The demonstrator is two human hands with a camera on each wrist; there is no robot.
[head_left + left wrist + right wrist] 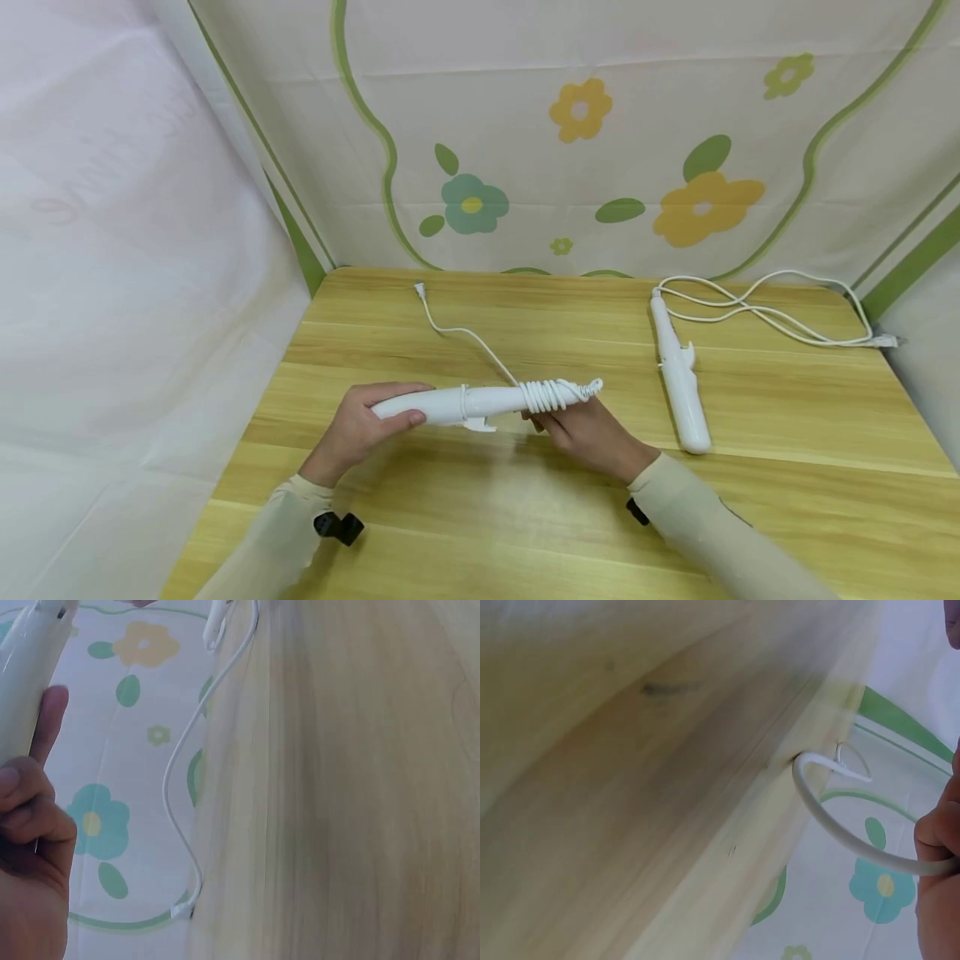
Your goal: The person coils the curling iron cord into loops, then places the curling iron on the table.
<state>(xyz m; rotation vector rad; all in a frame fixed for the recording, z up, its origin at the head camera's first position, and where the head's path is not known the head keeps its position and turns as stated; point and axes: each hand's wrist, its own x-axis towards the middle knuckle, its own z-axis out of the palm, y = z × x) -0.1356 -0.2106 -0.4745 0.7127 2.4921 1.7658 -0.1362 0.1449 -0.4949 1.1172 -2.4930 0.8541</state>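
A white curling iron (491,402) is held level above the wooden table in the head view. My left hand (372,421) grips its thicker end, thumb along the near side; the left wrist view also shows this hand (34,832) curled round the white body. Several turns of white cord (543,396) are wound round the narrower end. Below that end is my right hand (588,435), its fingers partly hidden. In the right wrist view, the curled fingers (941,832) pinch the cord (840,829). The cord's free length runs to a plug (420,290) at the back.
A second white curling iron (682,387) lies on the table (525,533) to the right. Its loosely looped cord (780,312) ends in a plug (885,341) near the right edge. A flower-printed cloth (510,125) hangs behind the table, and white cloth (127,333) hangs at the left.
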